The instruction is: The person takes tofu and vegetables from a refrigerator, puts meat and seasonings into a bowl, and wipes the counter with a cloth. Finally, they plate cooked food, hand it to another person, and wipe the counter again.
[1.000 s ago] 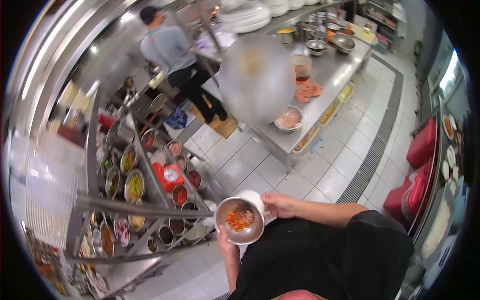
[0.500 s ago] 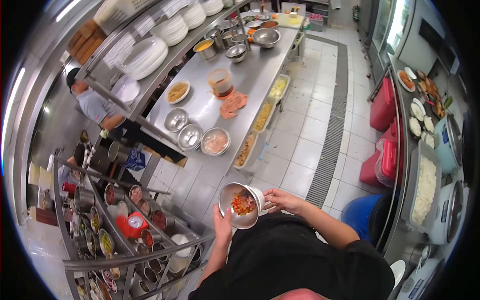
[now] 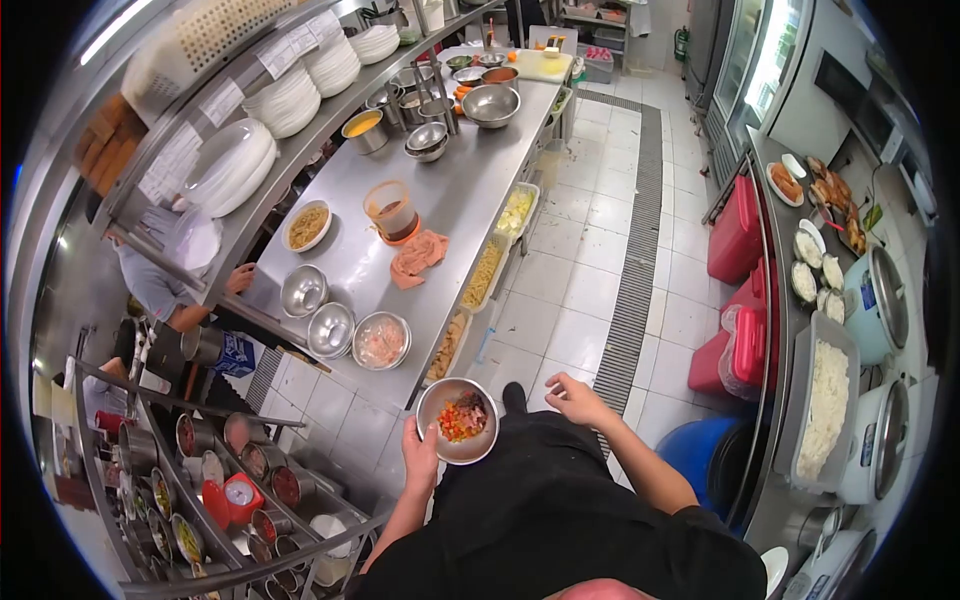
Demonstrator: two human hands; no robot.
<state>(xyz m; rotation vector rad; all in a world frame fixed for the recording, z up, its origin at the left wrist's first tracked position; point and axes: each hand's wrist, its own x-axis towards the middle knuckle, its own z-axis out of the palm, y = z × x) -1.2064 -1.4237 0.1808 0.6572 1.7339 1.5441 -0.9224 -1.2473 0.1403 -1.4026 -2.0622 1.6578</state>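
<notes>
My left hand [image 3: 421,452] grips the left rim of a steel bowl [image 3: 482,440], its thumb over the edge. Chopped red and orange pieces and some pinkish bits [image 3: 461,417] lie inside. To the right of the bowl, my right hand [image 3: 578,398] is in the air, touching nothing; its fingers are bent and partly apart. Ahead, on the steel table [image 3: 350,230], are three steel bowls, one holding pale pink food [image 3: 381,340]. Behind them are an orange cloth [image 3: 418,259], a tub of dark liquid [image 3: 391,209] and a bowl of noodle-like food [image 3: 307,226].
A rack of ingredient containers [image 3: 240,490] stands at lower left. Plates [image 3: 283,100] fill the shelf above the table. A co-worker [image 3: 160,280] is beyond it. Red coolers [image 3: 735,230], a blue bin [image 3: 705,445] and a counter with a rice tray [image 3: 822,410] line the right side.
The right hand has let go of the bowl's side and moved right. The left hand still holds the bowl, now more upright. The view has shifted, and the co-worker's arm reaches nearer the table.
</notes>
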